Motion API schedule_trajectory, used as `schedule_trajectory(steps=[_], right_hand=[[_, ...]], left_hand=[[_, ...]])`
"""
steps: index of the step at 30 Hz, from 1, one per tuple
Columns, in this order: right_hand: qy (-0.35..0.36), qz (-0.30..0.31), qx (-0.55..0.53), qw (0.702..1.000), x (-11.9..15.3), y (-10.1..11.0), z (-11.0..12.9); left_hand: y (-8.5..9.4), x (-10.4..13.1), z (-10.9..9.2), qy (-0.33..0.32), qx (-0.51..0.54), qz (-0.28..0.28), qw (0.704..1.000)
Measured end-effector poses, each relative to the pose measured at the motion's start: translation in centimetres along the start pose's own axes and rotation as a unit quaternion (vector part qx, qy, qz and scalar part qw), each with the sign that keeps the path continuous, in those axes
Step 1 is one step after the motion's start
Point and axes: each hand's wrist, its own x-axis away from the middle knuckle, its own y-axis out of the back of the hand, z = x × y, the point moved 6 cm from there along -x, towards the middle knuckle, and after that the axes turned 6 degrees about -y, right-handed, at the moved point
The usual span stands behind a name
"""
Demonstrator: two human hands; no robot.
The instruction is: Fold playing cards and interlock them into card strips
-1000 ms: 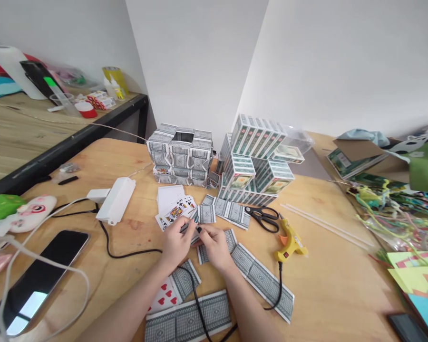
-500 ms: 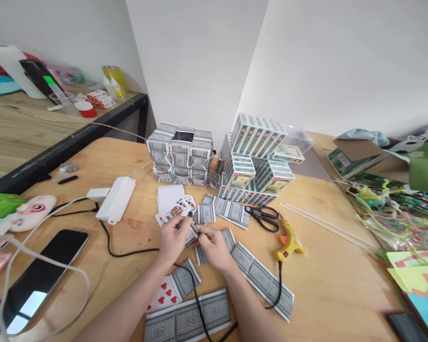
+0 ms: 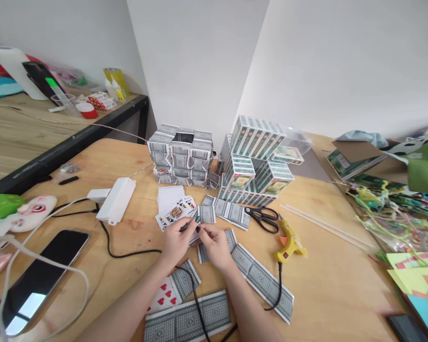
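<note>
My left hand (image 3: 177,241) and my right hand (image 3: 217,244) meet at the fingertips over the table. Both pinch a grey-backed playing card (image 3: 193,241), mostly hidden by the fingers. Just beyond them lie a fan of face-up playing cards (image 3: 176,213) and joined grey-backed card strips (image 3: 231,212). Longer card strips (image 3: 262,280) lie to the right of my right hand, with another strip (image 3: 190,319) near the front edge. A hearts card (image 3: 166,295) shows between my forearms.
Behind stand a box-shaped card structure (image 3: 180,154) and stacked card packs (image 3: 255,161). Black-handled scissors (image 3: 266,218), a yellow glue gun (image 3: 288,242) and clear glue sticks (image 3: 324,225) lie right. A phone (image 3: 39,280), white power strip (image 3: 117,200) and black cable (image 3: 196,294) are also here.
My fingertips have drawn closer together over the card, the left ones shifting slightly right, so less of the card shows. The things on the table have stayed in place.
</note>
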Motion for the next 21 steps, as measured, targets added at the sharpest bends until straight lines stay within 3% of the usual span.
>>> schedule_trajectory(steps=[8, 12, 16, 21], right_hand=[[0.021, 0.042, -0.029, 0.998, 0.2, -0.5, 1.1], [0.008, 0.022, -0.084, 0.996, 0.0, -0.6, 0.5], [-0.035, -0.040, -0.052, 0.997, -0.3, 0.0, -0.8], [-0.025, -0.082, -0.028, 0.996, -0.5, 0.9, -1.0]], left_hand=[[-0.1, 0.0, 1.2, 0.087, 0.086, -0.040, 0.992], [-0.3, 0.0, 1.6, 0.112, 0.130, -0.051, 0.984], [-0.1, -0.3, 1.5, 0.092, 0.130, -0.045, 0.986], [-0.5, -0.4, 1.4, 0.042, 0.097, -0.004, 0.994]])
